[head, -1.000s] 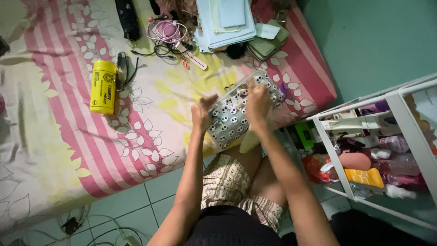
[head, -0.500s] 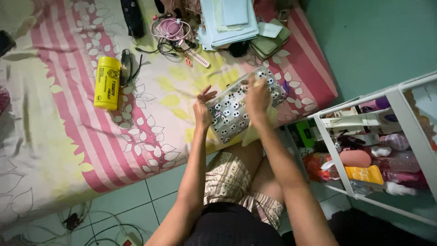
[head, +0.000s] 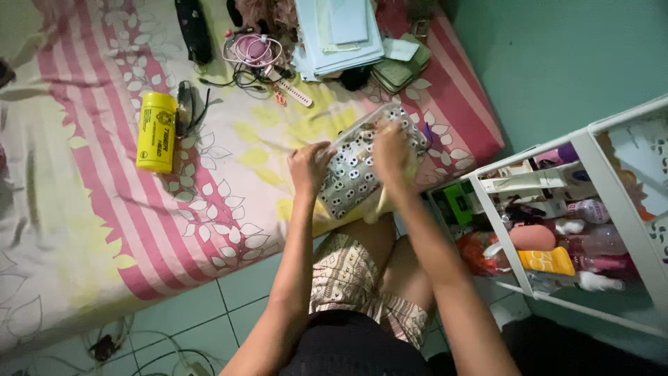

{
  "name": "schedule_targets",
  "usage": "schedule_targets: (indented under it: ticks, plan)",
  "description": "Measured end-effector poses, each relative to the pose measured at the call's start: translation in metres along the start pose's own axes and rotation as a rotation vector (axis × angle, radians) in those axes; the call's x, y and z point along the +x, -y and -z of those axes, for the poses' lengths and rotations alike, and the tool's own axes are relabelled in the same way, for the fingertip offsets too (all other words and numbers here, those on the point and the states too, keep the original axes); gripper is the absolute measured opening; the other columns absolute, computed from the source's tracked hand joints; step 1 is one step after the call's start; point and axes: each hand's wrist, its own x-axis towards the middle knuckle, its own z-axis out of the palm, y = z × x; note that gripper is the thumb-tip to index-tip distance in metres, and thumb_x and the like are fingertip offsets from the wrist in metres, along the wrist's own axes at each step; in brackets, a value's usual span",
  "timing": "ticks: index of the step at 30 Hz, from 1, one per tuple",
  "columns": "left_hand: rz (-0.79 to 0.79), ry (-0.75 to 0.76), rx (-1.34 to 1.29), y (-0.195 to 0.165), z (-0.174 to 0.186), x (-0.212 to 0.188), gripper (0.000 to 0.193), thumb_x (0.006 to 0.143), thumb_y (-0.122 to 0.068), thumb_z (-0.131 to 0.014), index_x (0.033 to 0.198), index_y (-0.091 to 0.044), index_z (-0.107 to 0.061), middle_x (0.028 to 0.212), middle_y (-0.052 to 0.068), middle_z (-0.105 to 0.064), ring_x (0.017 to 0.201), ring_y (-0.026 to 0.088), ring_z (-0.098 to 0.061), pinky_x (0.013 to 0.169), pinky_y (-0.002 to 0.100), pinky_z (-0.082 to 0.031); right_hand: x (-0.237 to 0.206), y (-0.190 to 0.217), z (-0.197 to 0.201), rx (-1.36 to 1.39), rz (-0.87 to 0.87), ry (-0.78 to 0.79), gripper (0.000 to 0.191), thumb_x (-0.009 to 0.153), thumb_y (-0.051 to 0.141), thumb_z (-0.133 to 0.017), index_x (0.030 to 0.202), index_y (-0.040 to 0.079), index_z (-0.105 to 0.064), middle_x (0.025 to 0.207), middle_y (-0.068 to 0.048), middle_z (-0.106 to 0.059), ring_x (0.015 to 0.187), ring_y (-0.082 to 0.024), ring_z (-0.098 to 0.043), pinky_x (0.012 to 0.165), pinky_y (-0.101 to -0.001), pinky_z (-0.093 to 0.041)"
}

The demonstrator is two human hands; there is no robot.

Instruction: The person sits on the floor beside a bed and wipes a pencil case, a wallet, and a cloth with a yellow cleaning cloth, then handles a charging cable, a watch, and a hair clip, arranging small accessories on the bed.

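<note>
Both hands on pouch (head: 351,174) at bed (head: 104,209) edge: left hand (head: 309,166) grips near corner, right hand (head: 391,150) clasps far end; long axis diagonal, up-right.

We see a soft grey pouch (head: 355,174) dotted with small dark-and-white spots, tilted at the mattress edge. Its near corner sits pinched under the left-hand grip, its far upper side lies beneath the right-hand grip, and its middle sags between them.
</note>
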Motion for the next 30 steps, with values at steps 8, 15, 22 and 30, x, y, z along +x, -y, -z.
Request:
schedule_targets:
  ticks: [8,15,22,30]
  plan:
    - [-0.026,-0.074,0.146,0.000,-0.006,-0.006,0.020,0.093,-0.034,-0.074,0.100,-0.017,-0.081,0.094,0.005,-0.077,0.097,0.024,-0.070,0.110,0.062,-0.030,-0.103,-0.031,-0.028,-0.299,0.451,0.063,0.042,0.094,0.034,-0.066,0.117,-0.001,-0.058,0.104,-0.022,-0.065,0.083,-0.038,-0.068,0.070,-0.0493,-0.056]
    - [-0.042,-0.124,0.185,-0.003,-0.008,-0.009,0.019,0.096,-0.035,-0.073,0.102,-0.018,-0.080,0.097,0.000,-0.077,0.103,0.021,-0.069,0.118,0.065,-0.023,-0.043,-0.041,0.004,0.140,-0.048,-0.069,0.040,0.105,0.036,-0.059,0.117,-0.001,-0.052,0.095,-0.015,-0.065,0.076,-0.027,-0.064,0.065,-0.0406,-0.054]
    - [-0.062,-0.184,0.316,-0.011,-0.014,-0.014,0.016,0.096,-0.027,-0.070,0.107,-0.019,-0.077,0.109,-0.005,-0.075,0.118,0.022,-0.062,0.115,0.074,-0.012,-0.123,-0.073,-0.032,-0.199,1.083,-0.297,0.025,0.094,0.014,-0.071,0.102,0.007,-0.048,0.100,-0.016,-0.064,0.092,-0.033,-0.066,0.083,-0.0434,-0.056]
    - [-0.097,-0.164,0.307,-0.012,-0.006,-0.011,0.014,0.098,-0.026,-0.069,0.105,-0.017,-0.077,0.100,-0.001,-0.074,0.114,0.022,-0.064,0.116,0.072,-0.014,-0.101,-0.056,-0.016,0.110,0.214,-0.205,0.021,0.103,0.015,-0.060,0.106,-0.005,-0.055,0.088,-0.017,-0.065,0.072,-0.028,-0.064,0.061,-0.0377,-0.053]
